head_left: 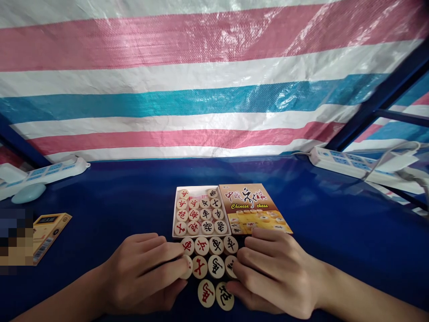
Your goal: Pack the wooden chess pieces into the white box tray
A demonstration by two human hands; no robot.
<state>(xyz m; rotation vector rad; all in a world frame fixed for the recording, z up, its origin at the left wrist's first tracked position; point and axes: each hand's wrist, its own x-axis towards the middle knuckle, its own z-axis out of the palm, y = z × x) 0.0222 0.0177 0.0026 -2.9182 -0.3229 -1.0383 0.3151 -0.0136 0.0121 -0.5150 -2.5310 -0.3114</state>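
Round wooden Chinese chess pieces with red and black characters stand in rows on the blue table, just in front of a white box. The box holds more pieces, red on its left side and black on its right. My left hand has its fingers curled, with the tips on a Chinese chess piece at the rows' left end. Opposite it, my right hand curls its fingertips over a black-marked piece, which they partly cover. Its thumb lies beside another black piece.
A printed Chinese chess lid lies against the box's right side. White power strips sit at the back left and back right, with a pale blue mouse-shaped object near the left one. A yellow carton lies at left, partly pixelated.
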